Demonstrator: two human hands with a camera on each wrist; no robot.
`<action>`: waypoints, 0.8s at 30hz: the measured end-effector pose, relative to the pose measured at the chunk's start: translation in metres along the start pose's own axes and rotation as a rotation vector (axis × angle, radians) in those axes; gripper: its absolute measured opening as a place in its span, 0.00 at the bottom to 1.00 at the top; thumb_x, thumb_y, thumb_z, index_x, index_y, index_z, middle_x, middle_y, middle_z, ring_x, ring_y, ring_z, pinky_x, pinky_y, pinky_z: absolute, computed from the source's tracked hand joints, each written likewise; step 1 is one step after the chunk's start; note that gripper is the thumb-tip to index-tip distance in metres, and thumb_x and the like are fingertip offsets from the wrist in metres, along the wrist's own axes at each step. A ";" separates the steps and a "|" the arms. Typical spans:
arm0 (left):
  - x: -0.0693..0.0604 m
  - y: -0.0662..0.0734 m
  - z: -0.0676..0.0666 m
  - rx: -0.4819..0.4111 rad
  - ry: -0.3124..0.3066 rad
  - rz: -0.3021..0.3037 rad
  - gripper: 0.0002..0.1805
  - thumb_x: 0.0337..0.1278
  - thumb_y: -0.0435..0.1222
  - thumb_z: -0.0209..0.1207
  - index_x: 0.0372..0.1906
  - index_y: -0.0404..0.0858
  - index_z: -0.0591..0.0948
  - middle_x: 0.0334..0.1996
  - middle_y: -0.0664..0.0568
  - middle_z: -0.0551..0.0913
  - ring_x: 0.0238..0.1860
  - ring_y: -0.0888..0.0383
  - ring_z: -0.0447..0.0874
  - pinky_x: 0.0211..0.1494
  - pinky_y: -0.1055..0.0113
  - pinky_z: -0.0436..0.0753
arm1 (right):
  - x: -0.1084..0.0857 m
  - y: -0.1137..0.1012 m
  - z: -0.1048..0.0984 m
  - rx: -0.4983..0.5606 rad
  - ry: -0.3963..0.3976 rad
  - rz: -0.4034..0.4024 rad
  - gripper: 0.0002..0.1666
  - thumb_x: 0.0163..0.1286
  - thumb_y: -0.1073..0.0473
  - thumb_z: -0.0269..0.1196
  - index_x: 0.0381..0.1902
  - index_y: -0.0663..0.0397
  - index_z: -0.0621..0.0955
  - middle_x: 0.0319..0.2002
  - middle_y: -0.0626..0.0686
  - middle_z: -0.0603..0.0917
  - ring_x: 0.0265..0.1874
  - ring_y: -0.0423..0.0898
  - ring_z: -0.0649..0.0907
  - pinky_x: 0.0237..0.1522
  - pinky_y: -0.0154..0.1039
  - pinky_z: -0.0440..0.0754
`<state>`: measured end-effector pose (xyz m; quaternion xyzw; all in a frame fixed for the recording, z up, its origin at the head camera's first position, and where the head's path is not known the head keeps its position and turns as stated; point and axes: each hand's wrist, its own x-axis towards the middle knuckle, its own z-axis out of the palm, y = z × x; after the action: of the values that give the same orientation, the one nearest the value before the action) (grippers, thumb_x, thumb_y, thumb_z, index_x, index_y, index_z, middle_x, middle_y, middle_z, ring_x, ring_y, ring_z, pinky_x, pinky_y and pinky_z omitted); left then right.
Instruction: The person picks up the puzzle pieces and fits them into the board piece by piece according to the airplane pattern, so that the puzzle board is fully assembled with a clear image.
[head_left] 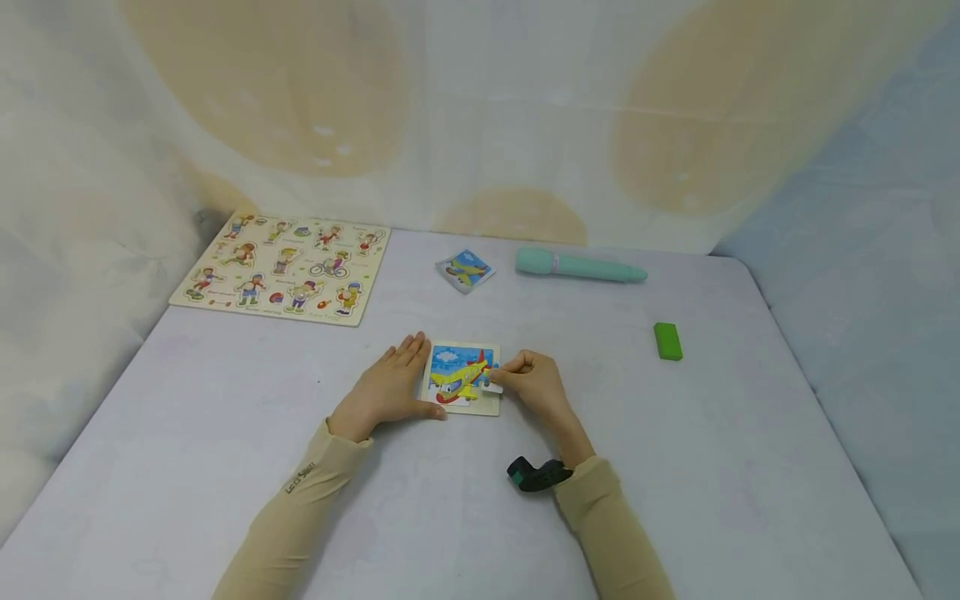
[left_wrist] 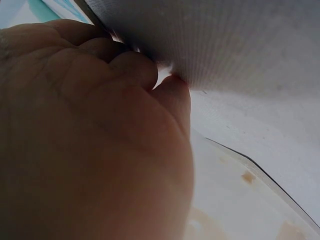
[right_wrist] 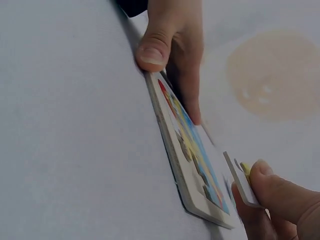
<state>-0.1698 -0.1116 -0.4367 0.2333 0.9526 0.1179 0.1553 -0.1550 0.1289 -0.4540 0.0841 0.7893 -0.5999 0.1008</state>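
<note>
A small wooden jigsaw puzzle [head_left: 491, 406] with a yellow airplane on blue lies flat on the table in the head view. My left hand [head_left: 390, 385] rests against its left side with fingers extended, the thumb along the lower left corner. Over the board's right edge, my right hand [head_left: 534, 385] pinches a puzzle piece [right_wrist: 241, 182] between thumb and fingers. In the right wrist view this piece is tilted and apart from the board, whose near side shows an unfilled recess. The left wrist view is mostly filled by the left hand [left_wrist: 95, 130].
Beyond the puzzle lies a picture card [head_left: 466, 271] with a similar airplane. A mint-green microphone-shaped object [head_left: 577, 265] is to its right. A green block [head_left: 667, 342] sits farther right. A large board with children figures [head_left: 285, 267] occupies the back left.
</note>
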 end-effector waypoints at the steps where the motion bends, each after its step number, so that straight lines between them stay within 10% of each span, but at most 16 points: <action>1: 0.000 0.000 0.000 -0.001 0.001 0.001 0.64 0.43 0.64 0.66 0.75 0.29 0.50 0.77 0.38 0.47 0.78 0.43 0.44 0.79 0.48 0.51 | 0.000 0.000 0.002 -0.001 -0.015 -0.003 0.10 0.57 0.60 0.72 0.32 0.58 0.82 0.24 0.47 0.85 0.22 0.39 0.72 0.24 0.30 0.63; 7: 0.001 -0.001 0.001 -0.003 -0.001 0.003 0.64 0.43 0.64 0.66 0.75 0.30 0.50 0.77 0.38 0.47 0.78 0.43 0.43 0.79 0.48 0.51 | -0.002 -0.001 0.007 -0.050 -0.047 0.000 0.12 0.57 0.57 0.72 0.39 0.54 0.86 0.20 0.47 0.84 0.16 0.39 0.64 0.20 0.31 0.58; 18: 0.001 -0.002 0.001 -0.005 0.006 -0.003 0.64 0.42 0.64 0.66 0.75 0.30 0.50 0.77 0.39 0.47 0.78 0.43 0.43 0.79 0.48 0.51 | -0.001 -0.004 0.010 -0.022 -0.074 -0.063 0.07 0.57 0.65 0.71 0.30 0.62 0.82 0.36 0.54 0.87 0.30 0.39 0.79 0.31 0.29 0.75; 24: 0.000 -0.001 0.001 -0.015 0.007 -0.001 0.64 0.43 0.63 0.67 0.75 0.30 0.50 0.77 0.38 0.47 0.78 0.43 0.43 0.79 0.47 0.51 | -0.003 -0.002 0.010 -0.271 -0.061 -0.107 0.08 0.58 0.59 0.71 0.27 0.53 0.82 0.32 0.50 0.84 0.29 0.41 0.76 0.31 0.32 0.72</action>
<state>-0.1700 -0.1120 -0.4376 0.2313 0.9523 0.1259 0.1540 -0.1525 0.1184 -0.4540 0.0091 0.8631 -0.4945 0.1028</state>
